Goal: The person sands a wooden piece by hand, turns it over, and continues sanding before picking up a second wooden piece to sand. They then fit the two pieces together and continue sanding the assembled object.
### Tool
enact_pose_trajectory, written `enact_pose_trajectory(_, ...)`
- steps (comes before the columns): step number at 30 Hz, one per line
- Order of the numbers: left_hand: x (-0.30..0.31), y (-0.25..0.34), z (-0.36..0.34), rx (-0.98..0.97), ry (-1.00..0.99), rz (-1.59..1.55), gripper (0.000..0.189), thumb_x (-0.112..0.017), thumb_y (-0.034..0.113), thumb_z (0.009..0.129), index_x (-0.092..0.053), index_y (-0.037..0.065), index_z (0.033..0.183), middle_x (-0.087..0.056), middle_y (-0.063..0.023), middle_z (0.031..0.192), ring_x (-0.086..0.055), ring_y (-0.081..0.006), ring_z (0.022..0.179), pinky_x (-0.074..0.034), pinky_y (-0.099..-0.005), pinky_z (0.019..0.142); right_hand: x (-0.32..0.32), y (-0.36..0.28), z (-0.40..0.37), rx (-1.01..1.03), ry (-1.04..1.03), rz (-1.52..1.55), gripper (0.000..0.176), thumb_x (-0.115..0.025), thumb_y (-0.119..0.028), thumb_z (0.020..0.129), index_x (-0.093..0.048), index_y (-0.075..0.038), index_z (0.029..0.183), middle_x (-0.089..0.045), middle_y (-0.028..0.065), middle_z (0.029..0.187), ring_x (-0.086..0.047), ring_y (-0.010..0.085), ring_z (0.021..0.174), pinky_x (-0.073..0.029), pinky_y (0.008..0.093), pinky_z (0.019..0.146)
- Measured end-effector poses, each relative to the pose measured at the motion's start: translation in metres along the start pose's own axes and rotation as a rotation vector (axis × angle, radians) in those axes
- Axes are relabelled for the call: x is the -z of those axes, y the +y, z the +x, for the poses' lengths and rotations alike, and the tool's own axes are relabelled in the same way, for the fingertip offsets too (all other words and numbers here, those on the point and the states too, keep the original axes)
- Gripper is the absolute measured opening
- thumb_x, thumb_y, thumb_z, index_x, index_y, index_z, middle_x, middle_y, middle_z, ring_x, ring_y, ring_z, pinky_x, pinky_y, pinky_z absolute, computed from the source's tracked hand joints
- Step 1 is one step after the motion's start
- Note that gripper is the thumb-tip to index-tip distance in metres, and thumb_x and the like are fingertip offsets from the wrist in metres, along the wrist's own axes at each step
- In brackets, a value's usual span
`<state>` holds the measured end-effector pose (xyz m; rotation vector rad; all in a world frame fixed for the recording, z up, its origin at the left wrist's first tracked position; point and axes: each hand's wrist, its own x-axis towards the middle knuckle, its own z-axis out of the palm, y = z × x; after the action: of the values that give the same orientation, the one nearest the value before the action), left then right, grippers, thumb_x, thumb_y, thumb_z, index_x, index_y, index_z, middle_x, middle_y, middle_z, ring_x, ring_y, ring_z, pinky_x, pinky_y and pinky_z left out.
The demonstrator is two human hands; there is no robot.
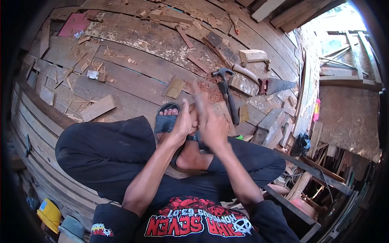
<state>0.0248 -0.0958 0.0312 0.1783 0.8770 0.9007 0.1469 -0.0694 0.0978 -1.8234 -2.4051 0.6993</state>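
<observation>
My left hand [185,123] is raised above the sandals with its thumb up and its fingers curled in. Anything inside it is hidden. Right against it is my right hand [211,123], smeared by motion, with at least one finger stretched out away from me. Below them, one foot wears a black sandal [165,124]. Beyond the hands, a claw hammer [229,99] lies on the plank floor, its head near reddish shavings [206,91]. A flat tan piece [174,88] lies just past the sandal.
To the right are a handsaw [279,86], a wooden block [243,85] and a wood offcut [253,56]. A brush [234,23] lies far ahead. Another offcut [98,108] sits at left, near a slatted wooden edge [44,133]. A yellow container [49,214] stands at lower left.
</observation>
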Motion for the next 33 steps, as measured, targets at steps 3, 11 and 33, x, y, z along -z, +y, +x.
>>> enact_pose_trajectory(3,-0.018,0.012,-0.012,0.020,0.029,0.021,0.098,-0.006,0.087,0.095,-0.058,0.013,0.133,-0.041,0.0075,0.063,-0.029,-0.0031,0.045,-0.022,-0.0217,0.041,0.007,0.008,0.011,-0.103,0.127,0.088,0.057,-0.050,-0.017,0.101,-0.043,-0.021,0.158,-0.063,0.0251,0.135,-0.070,0.0505,0.084,-0.056,0.0597,0.075)
enact_pose_trajectory(11,-0.019,0.020,-0.019,-0.037,0.011,0.090,0.123,0.002,0.098,0.080,-0.058,0.008,0.138,-0.039,0.0078,0.060,-0.031,-0.0037,0.043,-0.024,-0.0209,0.039,0.001,0.013,-0.008,0.162,0.105,-0.162,0.053,-0.054,-0.023,0.100,-0.050,-0.021,0.153,-0.073,0.0240,0.087,-0.070,0.0457,0.070,-0.054,0.0602,0.063)
enact_pose_trajectory(33,-0.004,0.022,-0.019,0.009,-0.163,0.105,0.143,0.006,0.107,0.063,-0.052,0.005,0.144,-0.045,0.0049,0.070,-0.029,-0.0025,0.045,-0.022,-0.0198,0.042,0.007,0.015,-0.019,0.162,0.003,-0.009,0.062,-0.059,-0.018,0.096,-0.047,-0.030,0.156,-0.073,0.0234,0.091,-0.070,0.0458,0.073,-0.057,0.0585,0.067)
